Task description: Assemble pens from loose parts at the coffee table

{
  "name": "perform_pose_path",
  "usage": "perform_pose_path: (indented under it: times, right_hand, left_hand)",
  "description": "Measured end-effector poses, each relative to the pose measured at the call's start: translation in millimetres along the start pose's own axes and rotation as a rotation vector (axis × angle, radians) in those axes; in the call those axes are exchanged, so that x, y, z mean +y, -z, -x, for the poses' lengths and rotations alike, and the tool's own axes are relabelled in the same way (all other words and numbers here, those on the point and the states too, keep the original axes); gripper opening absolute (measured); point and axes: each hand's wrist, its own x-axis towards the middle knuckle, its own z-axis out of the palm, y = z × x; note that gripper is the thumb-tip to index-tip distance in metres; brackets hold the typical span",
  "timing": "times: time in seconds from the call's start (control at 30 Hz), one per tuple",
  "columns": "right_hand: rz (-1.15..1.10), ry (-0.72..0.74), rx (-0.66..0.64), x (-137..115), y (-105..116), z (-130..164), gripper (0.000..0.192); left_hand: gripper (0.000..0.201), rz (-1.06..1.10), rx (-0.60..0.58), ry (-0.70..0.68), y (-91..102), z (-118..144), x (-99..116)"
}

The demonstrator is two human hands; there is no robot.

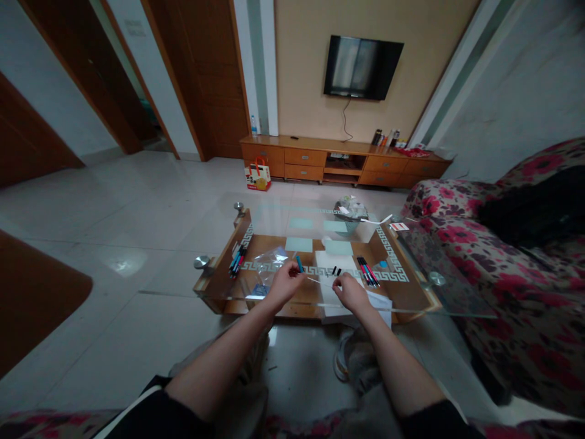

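Observation:
My left hand (284, 284) is over the glass coffee table (228, 292) and grips a blue pen barrel (300, 264) that sticks up from the fingers. My right hand (351, 292) holds a thin white refill (317, 281) that reaches toward the left hand. Small black pen parts (336, 271) lie on a white sheet of paper (329, 262) just beyond the right hand. A clear plastic bag (269, 263) lies by the left hand.
A bundle of pens (237, 261) lies at the table's left, another group of pens (367, 271) at its right. A glass bowl (350, 211) stands at the far end. A floral sofa (503, 262) is on the right, a TV cabinet (342, 161) ahead.

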Motion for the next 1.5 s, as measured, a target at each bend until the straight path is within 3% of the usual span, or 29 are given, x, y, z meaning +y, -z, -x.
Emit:
perform_pose_path:
  times: [0.47, 0.83, 1.23, 1.5]
  right_hand:
    - [0.011, 0.028, -0.003, 3, -7, 0, 0.016]
    - [-0.174, 0.199, 0.258, -15, 7, 3, 0.014]
    - [-0.195, 0.326, 0.216, -17, 8, 6, 0.012]
    - [-0.336, 0.319, 0.22, -19, 6, 4, 0.012]
  left_hand:
    - [0.018, 0.011, -0.007, 0.028, 0.4, 2, 2]
    - [0.019, 0.038, -0.041, 0.036, 0.1, 2, 1]
    - [0.029, 0.096, -0.08, 0.034, -1.8, 2, 2]
    - [0.026, 0.061, -0.077, 0.012, 2.0, 1, 5]
